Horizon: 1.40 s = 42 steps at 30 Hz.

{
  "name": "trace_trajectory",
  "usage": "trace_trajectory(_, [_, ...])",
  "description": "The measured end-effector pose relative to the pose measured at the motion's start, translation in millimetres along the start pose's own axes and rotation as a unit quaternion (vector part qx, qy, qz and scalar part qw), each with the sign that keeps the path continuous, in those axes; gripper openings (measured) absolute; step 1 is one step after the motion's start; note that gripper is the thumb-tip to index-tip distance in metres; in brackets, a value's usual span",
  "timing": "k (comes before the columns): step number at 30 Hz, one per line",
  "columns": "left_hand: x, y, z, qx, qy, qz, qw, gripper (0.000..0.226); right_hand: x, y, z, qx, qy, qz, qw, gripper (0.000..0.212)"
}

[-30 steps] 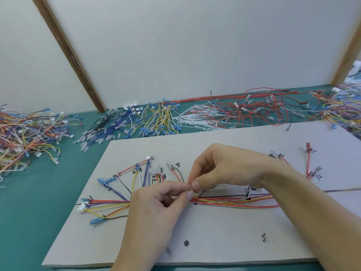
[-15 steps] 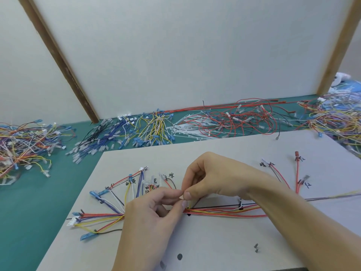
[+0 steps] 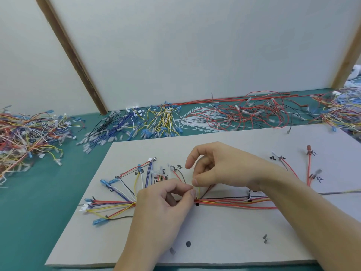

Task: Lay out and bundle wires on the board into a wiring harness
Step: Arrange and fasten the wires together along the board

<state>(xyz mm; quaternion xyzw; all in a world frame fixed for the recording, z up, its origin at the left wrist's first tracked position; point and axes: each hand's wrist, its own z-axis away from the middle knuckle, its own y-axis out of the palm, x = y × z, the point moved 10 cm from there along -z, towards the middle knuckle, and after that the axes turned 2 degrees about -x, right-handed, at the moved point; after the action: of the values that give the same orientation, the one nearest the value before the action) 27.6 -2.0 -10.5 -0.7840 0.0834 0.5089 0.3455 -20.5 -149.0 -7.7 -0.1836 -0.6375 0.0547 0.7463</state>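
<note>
Red-yellow wire bundle [image 3: 224, 203] — pinched by left hand [image 3: 166, 204] and right hand [image 3: 218, 169] on board [image 3: 224, 241].

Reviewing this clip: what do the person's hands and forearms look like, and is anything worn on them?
Both are bare. The left hand and right hand show no gloves, rings or tape. Both forearms are uncovered as far as the frame edge: no sleeve, watch or wristband is in view. Fingernails look short and unpainted.

Head camera looks forward and down, close over the board [image 3: 224, 237].
</note>
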Motion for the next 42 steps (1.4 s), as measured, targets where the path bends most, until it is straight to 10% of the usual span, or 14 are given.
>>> trace_trajectory(13, [1.5, 0.9, -2.2, 0.008, -0.014, 0.012, 1.0, 0.011, 3.4, 2.5, 0.9, 0.015, -0.018, 0.056, 0.998, 0.002])
trace_trajectory(42, [-6.9, 2.1, -8.3, 0.062, 0.028, -0.085, 0.994, 0.019, 5.8, -1.6, -2.7, -0.049, -0.022, 0.093, 0.994, 0.019])
